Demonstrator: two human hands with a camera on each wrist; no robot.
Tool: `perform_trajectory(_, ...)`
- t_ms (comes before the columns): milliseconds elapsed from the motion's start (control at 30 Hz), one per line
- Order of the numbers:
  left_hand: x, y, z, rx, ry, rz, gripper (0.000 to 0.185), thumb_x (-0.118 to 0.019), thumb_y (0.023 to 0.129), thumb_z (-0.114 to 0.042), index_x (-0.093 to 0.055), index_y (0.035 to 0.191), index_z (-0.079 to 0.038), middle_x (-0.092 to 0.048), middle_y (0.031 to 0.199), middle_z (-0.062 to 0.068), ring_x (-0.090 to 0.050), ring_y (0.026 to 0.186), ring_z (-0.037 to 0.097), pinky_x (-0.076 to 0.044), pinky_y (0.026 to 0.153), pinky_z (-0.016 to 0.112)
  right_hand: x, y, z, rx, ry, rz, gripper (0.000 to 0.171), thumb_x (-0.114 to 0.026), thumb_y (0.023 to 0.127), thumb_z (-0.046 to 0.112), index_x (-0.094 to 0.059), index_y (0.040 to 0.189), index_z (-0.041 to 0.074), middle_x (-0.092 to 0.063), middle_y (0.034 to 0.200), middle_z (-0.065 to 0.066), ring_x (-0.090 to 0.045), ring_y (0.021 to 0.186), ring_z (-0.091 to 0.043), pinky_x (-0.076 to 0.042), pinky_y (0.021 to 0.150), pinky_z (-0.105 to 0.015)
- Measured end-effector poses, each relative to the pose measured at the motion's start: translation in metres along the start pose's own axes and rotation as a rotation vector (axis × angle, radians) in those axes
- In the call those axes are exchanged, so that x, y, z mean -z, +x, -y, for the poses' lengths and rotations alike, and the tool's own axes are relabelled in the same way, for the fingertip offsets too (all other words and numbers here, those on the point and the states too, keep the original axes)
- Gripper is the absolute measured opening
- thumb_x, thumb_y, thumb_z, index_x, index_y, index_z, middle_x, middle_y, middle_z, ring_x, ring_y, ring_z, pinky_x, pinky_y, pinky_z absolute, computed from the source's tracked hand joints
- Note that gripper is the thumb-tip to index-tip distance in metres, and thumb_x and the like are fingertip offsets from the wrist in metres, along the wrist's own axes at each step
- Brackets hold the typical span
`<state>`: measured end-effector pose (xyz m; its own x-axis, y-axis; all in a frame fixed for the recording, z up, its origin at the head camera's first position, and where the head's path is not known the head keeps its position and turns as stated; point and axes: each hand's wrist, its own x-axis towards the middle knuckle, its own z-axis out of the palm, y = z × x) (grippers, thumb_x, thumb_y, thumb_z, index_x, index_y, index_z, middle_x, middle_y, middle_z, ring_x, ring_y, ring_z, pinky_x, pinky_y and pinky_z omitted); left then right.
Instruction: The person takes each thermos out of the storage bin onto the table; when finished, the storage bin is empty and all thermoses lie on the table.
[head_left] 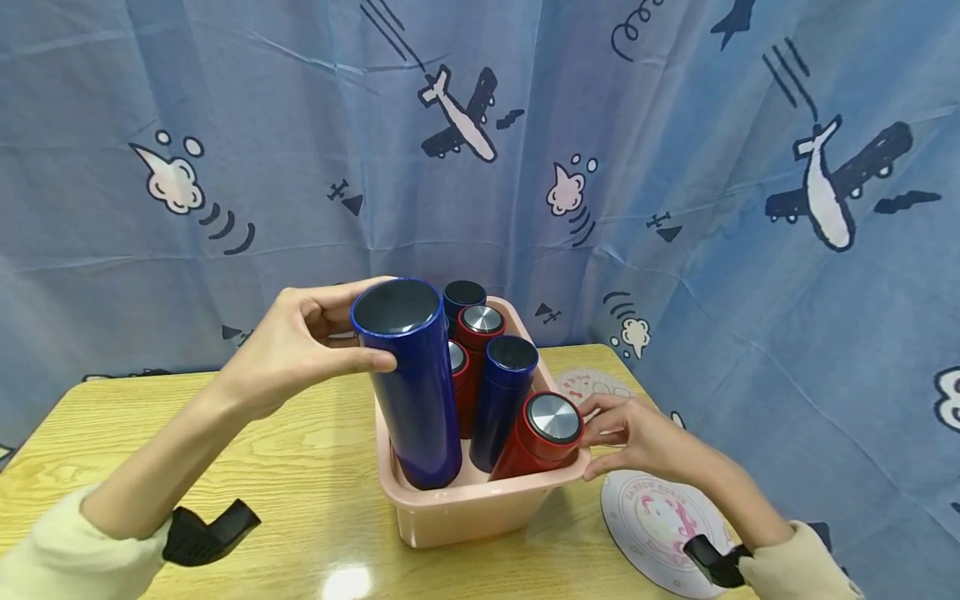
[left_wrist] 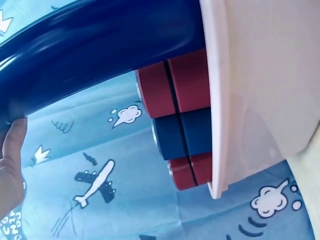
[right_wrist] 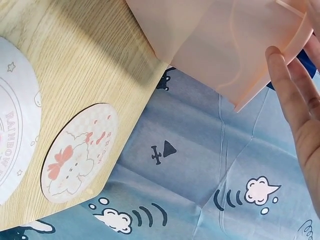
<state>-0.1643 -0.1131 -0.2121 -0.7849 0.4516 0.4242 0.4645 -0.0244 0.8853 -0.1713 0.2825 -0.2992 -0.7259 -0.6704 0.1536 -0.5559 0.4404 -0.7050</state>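
Our left hand (head_left: 281, 350) grips a blue flask (head_left: 418, 400).
Our right hand (head_left: 636, 432) grasps the bin (head_left: 472, 521) at its near right corner.

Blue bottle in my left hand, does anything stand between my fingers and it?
Nothing visible: your left hand grips the blue bottle near its top, and its lower end sits inside the pink bin.

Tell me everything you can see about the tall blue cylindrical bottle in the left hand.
The tall, glossy blue cylindrical bottle has a flat black top within a blue rim; its smooth body looks like coated metal. It is held roughly upright, lower end inside the pale pink plastic bin. The person's left hand grips it near the top, thumb on the near side. Whether its base touches the bin's floor is unclear.
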Motion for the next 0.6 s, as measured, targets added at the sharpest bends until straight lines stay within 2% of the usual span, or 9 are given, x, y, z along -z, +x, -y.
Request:
perform_trajectory(200, 0.004, 0.002, -0.010, -0.025, -0.031, -0.008, 0.060, -0.074, 0.080, 0.001, -0.054, 0.136, -0.005, -0.070, 0.111, 0.008, -0.068, 0.100, 0.025, -0.056, 0.083, 0.033, 0.000, 0.001, 0.000, 0.015, -0.008, 0.002, 0.024, -0.081, 0.075, 0.015, -0.075, 0.095, 0.003, -0.058, 0.109, -0.010, -0.054, 0.107, -0.003, -0.054, 0.086, -0.032)
perform_trajectory(467, 0.010, 0.003, -0.020, -0.126, -0.068, -0.008, 0.049, -0.065, 0.086, 0.005, -0.056, 0.134, -0.004, -0.071, 0.102, 0.015, -0.068, 0.089, 0.023, -0.055, 0.082, 0.035, 0.000, 0.001, 0.001, 0.023, -0.021, -0.007, 0.024, -0.082, 0.074, 0.015, -0.076, 0.093, 0.003, -0.059, 0.108, -0.010, -0.054, 0.107, -0.001, -0.053, 0.086, -0.031)
perform_trajectory(600, 0.014, 0.000, -0.025, -0.135, -0.053, -0.012, 0.051, -0.059, 0.086, 0.011, -0.055, 0.134, -0.003, -0.070, 0.101, 0.014, -0.068, 0.087, 0.022, -0.055, 0.084, 0.036, 0.000, 0.000, 0.000, 0.014, -0.019, -0.006, 0.024, -0.082, 0.074, 0.016, -0.076, 0.093, 0.003, -0.059, 0.108, -0.010, -0.054, 0.106, -0.001, -0.053, 0.086, -0.032)
